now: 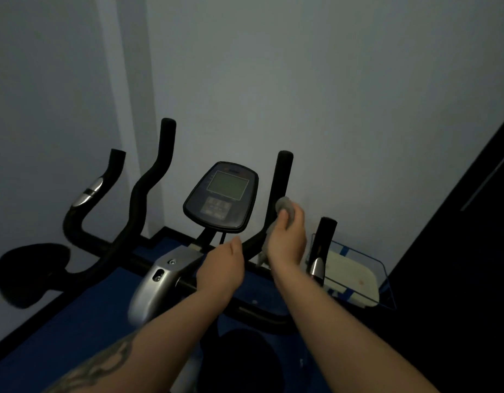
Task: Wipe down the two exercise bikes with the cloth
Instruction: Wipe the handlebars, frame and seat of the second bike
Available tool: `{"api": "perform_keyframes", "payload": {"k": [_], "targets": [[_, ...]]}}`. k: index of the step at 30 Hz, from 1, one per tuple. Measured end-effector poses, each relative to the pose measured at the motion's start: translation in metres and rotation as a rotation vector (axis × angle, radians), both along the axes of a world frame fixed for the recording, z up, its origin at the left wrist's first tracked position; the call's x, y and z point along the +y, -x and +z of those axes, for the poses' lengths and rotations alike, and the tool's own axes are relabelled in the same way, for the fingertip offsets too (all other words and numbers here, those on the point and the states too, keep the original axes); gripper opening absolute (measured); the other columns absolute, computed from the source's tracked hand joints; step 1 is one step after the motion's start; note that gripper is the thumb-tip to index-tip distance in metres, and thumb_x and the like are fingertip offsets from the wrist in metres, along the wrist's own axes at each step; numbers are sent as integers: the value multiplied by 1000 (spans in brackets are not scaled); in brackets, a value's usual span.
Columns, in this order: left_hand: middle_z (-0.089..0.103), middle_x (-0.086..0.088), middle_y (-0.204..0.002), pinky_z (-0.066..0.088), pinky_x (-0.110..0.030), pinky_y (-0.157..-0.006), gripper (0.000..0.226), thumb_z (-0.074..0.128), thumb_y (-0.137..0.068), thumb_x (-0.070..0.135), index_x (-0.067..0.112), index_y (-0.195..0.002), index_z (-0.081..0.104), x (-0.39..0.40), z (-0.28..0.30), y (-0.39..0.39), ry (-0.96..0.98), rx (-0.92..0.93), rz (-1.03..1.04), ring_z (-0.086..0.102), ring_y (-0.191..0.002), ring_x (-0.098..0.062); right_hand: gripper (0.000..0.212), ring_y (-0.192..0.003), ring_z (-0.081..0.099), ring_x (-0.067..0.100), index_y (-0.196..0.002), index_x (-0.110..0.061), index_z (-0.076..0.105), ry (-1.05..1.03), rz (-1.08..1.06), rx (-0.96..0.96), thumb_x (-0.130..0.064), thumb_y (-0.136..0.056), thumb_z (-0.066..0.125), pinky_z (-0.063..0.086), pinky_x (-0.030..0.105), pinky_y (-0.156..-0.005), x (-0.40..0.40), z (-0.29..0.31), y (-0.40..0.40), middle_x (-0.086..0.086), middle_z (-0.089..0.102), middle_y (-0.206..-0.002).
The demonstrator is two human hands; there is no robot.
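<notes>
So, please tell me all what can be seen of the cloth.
The cloth is small, grey and soft-looking, bunched up. The right hand holds it in its grip, fingers curled round it, pressing it against the black right handlebar of the nearer bike. One wad shows above the fingers; a loose end hangs below the hand. Dim light hides its texture.

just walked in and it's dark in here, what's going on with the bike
A person is wiping an exercise bike. The right hand grips a grey cloth against the bike's right handlebar, next to the console. The left hand rests on the lower bar, seemingly to steady it. More handlebars stand to the left, likely a second bike.
</notes>
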State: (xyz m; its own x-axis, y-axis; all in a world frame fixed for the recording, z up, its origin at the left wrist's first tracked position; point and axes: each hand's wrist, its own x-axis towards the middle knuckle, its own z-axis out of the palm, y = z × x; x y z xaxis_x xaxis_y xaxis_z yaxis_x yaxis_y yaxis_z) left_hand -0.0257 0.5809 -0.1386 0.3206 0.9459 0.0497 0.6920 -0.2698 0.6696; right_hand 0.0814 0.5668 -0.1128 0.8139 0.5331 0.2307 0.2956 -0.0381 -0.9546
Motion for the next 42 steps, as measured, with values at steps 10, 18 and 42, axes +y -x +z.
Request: {"api": "perform_keyframes", "payload": {"k": [10,18,42], "targets": [[57,-10,-109,43,-32,-67,18,35,-99,10,8,-116,42,-4,6,1,-75,213,-20,55,-90,-20,26,-99,56,14,-123,-22,52,-150,110,163,-30,-104,36,40,24,-80,36,26,-39,-2,59,-113],[56,-7,-84,49,-41,-75,24,31,-102,22,12,-86,46,1,0,1,-107,153,13,56,-83,-25,24,-80,59,16,-109,-24,50,-164,50,389,-39,-103,32,45,27,-66,42,18,-37,3,62,-98],[51,-4,-90,41,-32,-63,18,37,-98,13,8,-115,43,1,2,1,-169,271,-17,44,-75,-14,12,-62,54,21,-105,-18,49,-320,64,633,-27,-102,44,50,36,-61,50,12,-31,6,57,-76]]}}
